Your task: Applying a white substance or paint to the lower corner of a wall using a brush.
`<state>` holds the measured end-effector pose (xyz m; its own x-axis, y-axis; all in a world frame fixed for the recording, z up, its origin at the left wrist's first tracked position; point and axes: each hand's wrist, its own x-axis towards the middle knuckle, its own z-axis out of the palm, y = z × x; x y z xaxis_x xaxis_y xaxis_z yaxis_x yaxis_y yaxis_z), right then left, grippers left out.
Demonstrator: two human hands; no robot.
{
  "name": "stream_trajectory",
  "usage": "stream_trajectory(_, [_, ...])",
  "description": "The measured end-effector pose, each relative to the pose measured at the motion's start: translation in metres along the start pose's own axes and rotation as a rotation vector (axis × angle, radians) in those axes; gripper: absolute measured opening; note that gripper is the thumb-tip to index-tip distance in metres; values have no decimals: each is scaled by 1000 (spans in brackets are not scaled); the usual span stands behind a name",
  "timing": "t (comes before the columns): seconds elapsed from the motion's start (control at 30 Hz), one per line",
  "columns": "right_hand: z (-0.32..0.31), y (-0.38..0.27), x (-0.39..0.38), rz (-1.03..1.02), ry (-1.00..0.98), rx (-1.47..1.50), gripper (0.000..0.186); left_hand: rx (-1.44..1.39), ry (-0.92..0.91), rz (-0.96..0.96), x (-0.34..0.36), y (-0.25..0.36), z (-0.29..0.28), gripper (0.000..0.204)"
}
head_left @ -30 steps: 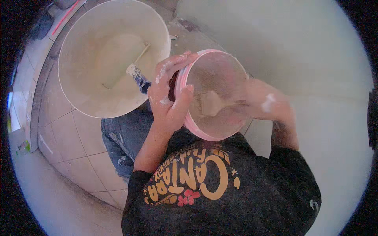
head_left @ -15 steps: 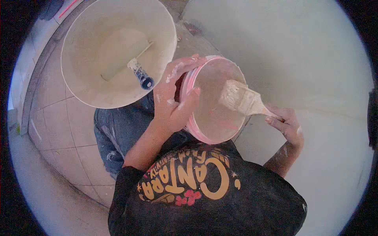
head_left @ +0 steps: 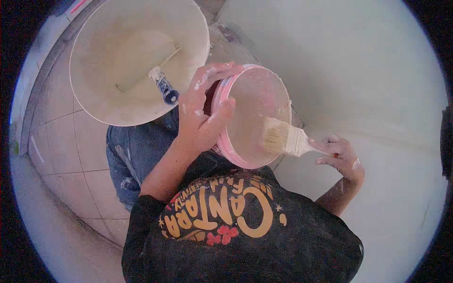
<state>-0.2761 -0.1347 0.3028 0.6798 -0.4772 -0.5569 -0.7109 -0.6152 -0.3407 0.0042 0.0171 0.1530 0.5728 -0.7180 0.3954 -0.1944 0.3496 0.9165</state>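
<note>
My left hand [head_left: 203, 113], dusted with white, grips a small pink-rimmed bucket [head_left: 257, 94] by its left side, tilted so its inside faces up at me. My right hand [head_left: 342, 158] has its fingers around the pale handle of a wide paintbrush [head_left: 283, 137], whose bristles lie at the bucket's opening, over its lower right part. At the upper left is a large white round bucket [head_left: 99, 70] with pale residue inside and a paint roller [head_left: 164, 87] with a dark blue handle lying in it.
Beige floor tiles [head_left: 59, 146] run along the left, with a curved edge [head_left: 35, 94] beyond them. A large pale grey-white surface [head_left: 368, 70] fills the right side. My denim-clad leg [head_left: 122, 160] is beneath the large bucket.
The brush has come out from deep inside the small bucket, moved right, and now sits lower at its rim. My right hand has moved down and right. The large bucket appears slightly higher.
</note>
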Motion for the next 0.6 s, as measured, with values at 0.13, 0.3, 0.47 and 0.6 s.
stream_trajectory(0.13, [8, 19, -1, -142, 85, 112, 45, -36, 6, 19, 4, -1, 4, 39])
stream_trajectory(0.3, [15, 19, 6, 74, 232, 648, 36, -19, 36, 77, 5, -6, 4, 39])
stream_trajectory(0.47, [53, 98, 21, -137, 236, 982, 32, 113, -33, 62, -1, -1, 2, 43])
stream_trajectory(0.6, [73, 111, 46, -502, 335, 1278, 37, 54, -40, -9, -5, -1, -3, 44])
